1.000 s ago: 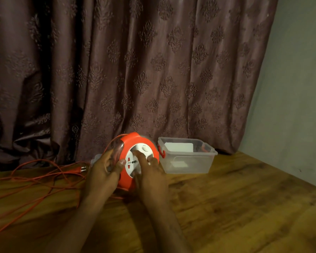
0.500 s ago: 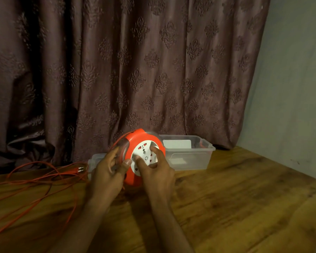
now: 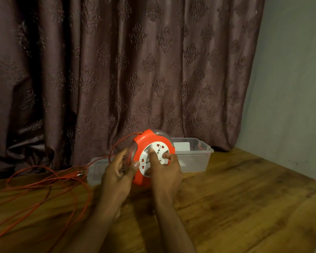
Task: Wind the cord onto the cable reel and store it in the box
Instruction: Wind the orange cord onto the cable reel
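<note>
The reel [image 3: 151,157] is held upright on the desk [image 3: 244,207], just in front of the clear box [image 3: 193,154], with the curtain [image 3: 135,70] behind. Since a second ago it is seen to be lifted slightly and tilted, its white socket face now turned more toward the camera and to the right, and the markings on that face are shown at a new angle, which suggests the face is being rotated. The left hand [image 3: 119,172] is curled round the reel's left rim, thumb pressed at the edge of the white face, so the body is steadied. The right hand [image 3: 164,170] is set on the white face with the forefinger pushed into it and the other fingers curled at its right edge; it is judged to be doing the cranking. The cord [image 3: 44,181] is still spread in loose orange loops over the left of the desk, with the plug [image 3: 79,173] lying near a clear lid [image 3: 97,168] behind the left hand. One strand is led up over the top of the reel. Winding is judged barely begun: most of the cord remains out, and the box is not yet used for the reel. A snag among the loops is a likely risk as cord is drawn in.
</note>
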